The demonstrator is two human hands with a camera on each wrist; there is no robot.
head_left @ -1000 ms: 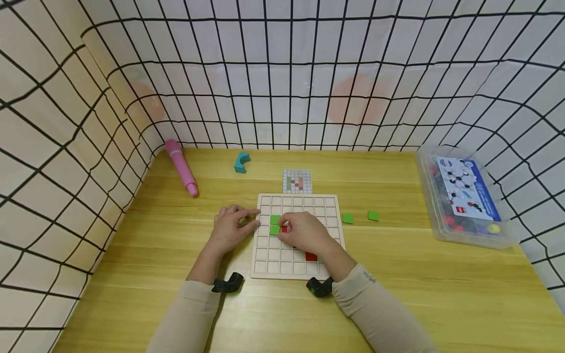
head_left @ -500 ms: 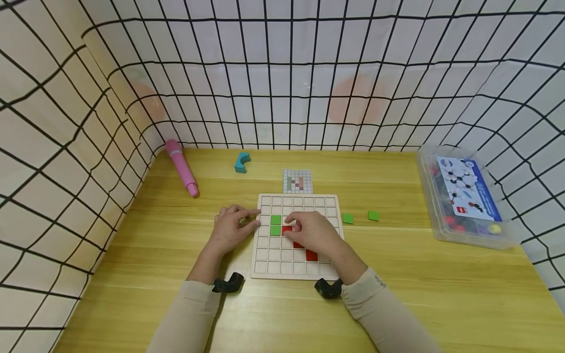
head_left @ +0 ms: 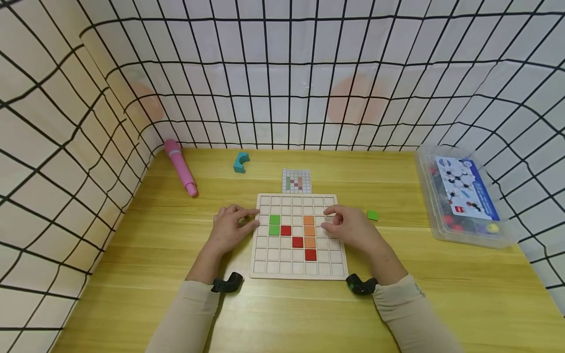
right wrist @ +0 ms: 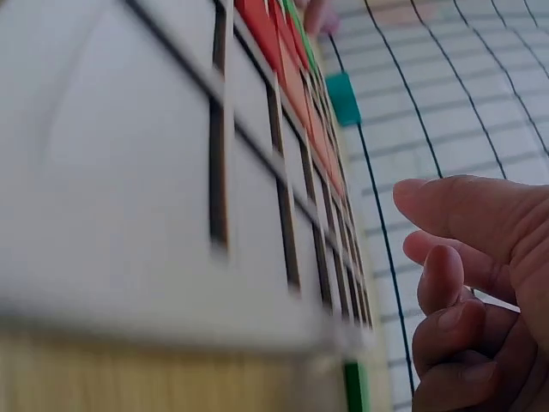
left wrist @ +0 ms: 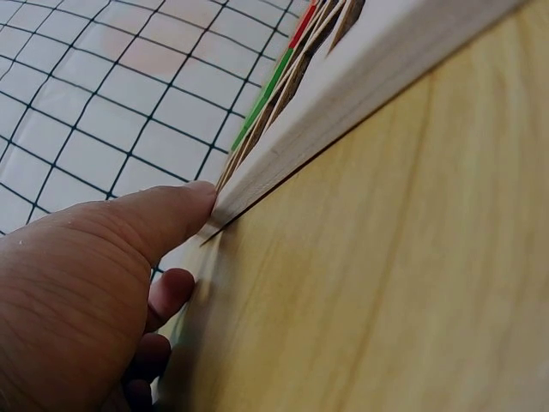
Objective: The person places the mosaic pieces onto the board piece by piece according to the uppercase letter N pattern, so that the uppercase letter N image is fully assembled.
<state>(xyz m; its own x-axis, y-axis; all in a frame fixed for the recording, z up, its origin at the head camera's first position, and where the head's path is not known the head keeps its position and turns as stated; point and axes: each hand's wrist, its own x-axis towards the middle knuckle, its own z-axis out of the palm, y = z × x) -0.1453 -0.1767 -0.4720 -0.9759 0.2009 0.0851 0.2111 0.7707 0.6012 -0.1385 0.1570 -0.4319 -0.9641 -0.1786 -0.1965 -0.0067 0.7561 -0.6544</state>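
A pale wooden grid board (head_left: 273,267) lies flat on the table. Set in its cells are two green tiles (head_left: 274,230), three red tiles (head_left: 297,242) in a diagonal and three orange tiles (head_left: 309,231) in a column. At the board's left edge, my left hand (head_left: 227,230) touches the rim with thumb and fingertip; the left wrist view has the thumb (left wrist: 176,215) against that edge. My right hand (head_left: 355,228) hovers over the right edge, thumb and forefinger apart, nothing between them. Below that hand, the right wrist view catches a loose green tile (right wrist: 355,386) beside the board.
Another green tile (head_left: 372,215) lies right of the right hand. A small printed pattern card (head_left: 296,181) sits behind the board. Farther back are a teal arch block (head_left: 241,162) and a pink microphone-like object (head_left: 181,167). A lidded clear box (head_left: 465,196) stands at right.
My right hand has moved from the red and green tiles rightward to the board's right edge, uncovering the orange tiles and covering the nearer loose green tile. The left hand stays put.
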